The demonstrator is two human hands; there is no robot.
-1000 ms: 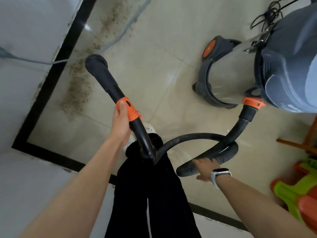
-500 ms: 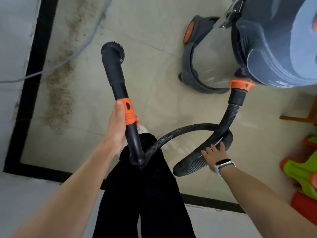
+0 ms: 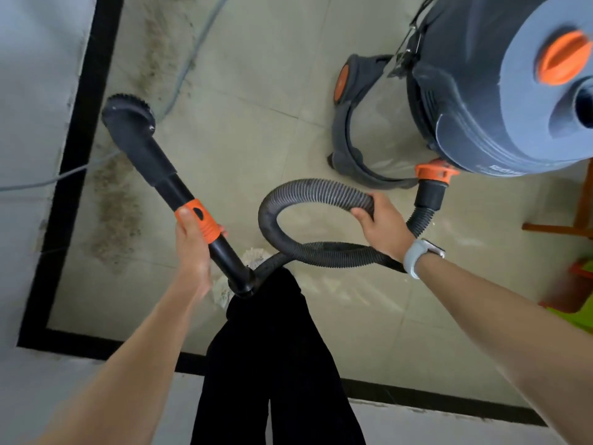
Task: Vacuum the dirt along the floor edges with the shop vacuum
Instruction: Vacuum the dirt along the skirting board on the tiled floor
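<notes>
My left hand (image 3: 191, 244) grips the black vacuum wand (image 3: 167, 179) at its orange collar, and the round brush nozzle (image 3: 128, 115) points up and left, held above the floor. My right hand (image 3: 382, 221) grips the ribbed black hose (image 3: 308, 187), lifted into a loop in front of me. The hose runs to an orange fitting on the grey shop vacuum (image 3: 500, 91) at the upper right. A strip of brown dirt (image 3: 115, 207) lies on the beige tiles along the black border by the left wall.
A grey cable (image 3: 189, 56) trails over the dirt and off to the left. White walls with a black floor border (image 3: 70, 175) close the left and near sides. Green and red plastic items (image 3: 577, 293) and a wooden frame stand at the right. My black trousers fill the bottom centre.
My right hand took hold of the hose and lifted it up off the floor into a loop. The wand swung so its nozzle points further left. The view shifted towards the vacuum.
</notes>
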